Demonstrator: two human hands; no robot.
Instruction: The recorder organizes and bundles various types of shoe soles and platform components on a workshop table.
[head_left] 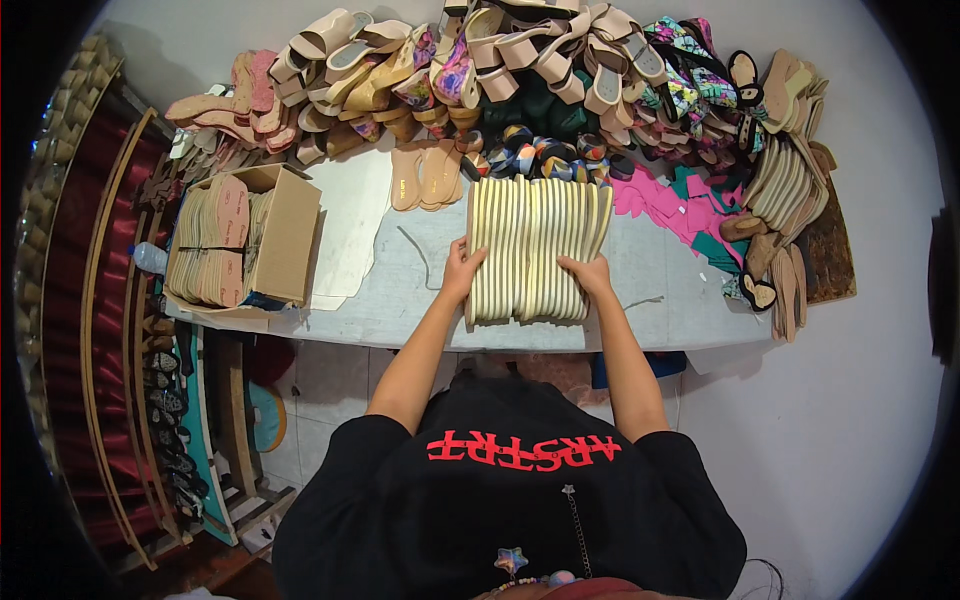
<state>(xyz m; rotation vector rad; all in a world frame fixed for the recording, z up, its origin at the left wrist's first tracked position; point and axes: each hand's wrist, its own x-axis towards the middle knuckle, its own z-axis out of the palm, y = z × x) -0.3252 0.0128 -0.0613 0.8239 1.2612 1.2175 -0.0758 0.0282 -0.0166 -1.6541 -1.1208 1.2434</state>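
Observation:
A thick row of cream shoe insoles [535, 250], packed side by side with their edges up, rests on the table [400, 325] in front of me. My left hand [463, 272] grips the row's left end, thumb over the near edges. At the right end my right hand [586, 274] presses in the same way, so the row is held between both hands. A thin grey cord [420, 258] lies on the table just left of the row. Another short cord [642, 301] is to the right of my right hand.
On the left stands a cardboard box [285, 245] of bundled insoles [232, 215], beside white sheets [350, 225]. Tan insoles [427, 175] lie behind the row. Heaped sandals [605, 85] line the back. Pink scraps [665, 205] and a sole bundle [785, 190] are at right.

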